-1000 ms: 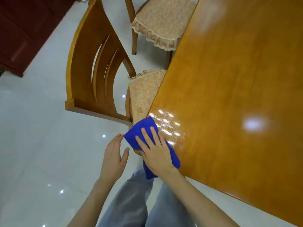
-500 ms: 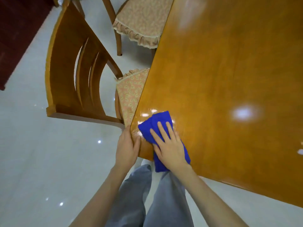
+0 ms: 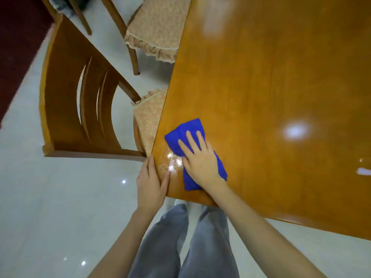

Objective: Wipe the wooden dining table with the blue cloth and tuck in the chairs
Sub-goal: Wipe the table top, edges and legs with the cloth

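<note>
At the table [image 3: 271, 87] corner, our right hand [image 3: 200, 159] flat, fingers straight, pressing the blue cloth [image 3: 187, 129], our left hand [image 3: 151, 183] open against the edge beside it.

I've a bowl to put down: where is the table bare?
Bare: the wooden table beyond and right of the blue cloth, only glare there. Crowded: the near corner, where the right hand presses the cloth and the left hand rests on the edge beside the chair.

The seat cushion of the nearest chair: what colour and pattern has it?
Pale peach seat cushion with a small leafy print, frilled edge; head view.
</note>
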